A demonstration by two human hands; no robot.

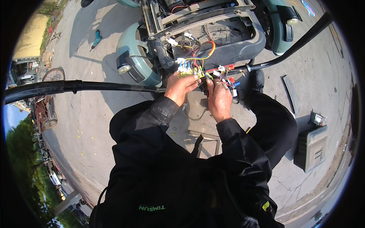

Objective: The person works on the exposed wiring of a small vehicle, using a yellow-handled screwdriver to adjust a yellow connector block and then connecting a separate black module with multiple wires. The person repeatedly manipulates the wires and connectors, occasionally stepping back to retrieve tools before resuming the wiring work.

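In front of me my left hand (179,86) grips a flat piece with a yellow face (197,71), thumb pressed along its near edge. White plugs (181,61) with blue and other wires join its left part. Close beside it on the right, my right hand (219,98) is closed around thin wires (208,76), its thumb and fingers pinched together. Past those fingers hang loose red, blue and white connectors (232,81). A tangle of coloured wires (195,53) runs up into the open black body (237,47) of a small vehicle. My palms hide part of the wiring.
Green fenders with lamps (129,64) flank the body. Long black bars reach out left (95,86) and right (296,47). A teal power drill (97,39) lies at the far left. A grey case (312,148) stands right of my knee; a dark strip (289,93) lies nearby.
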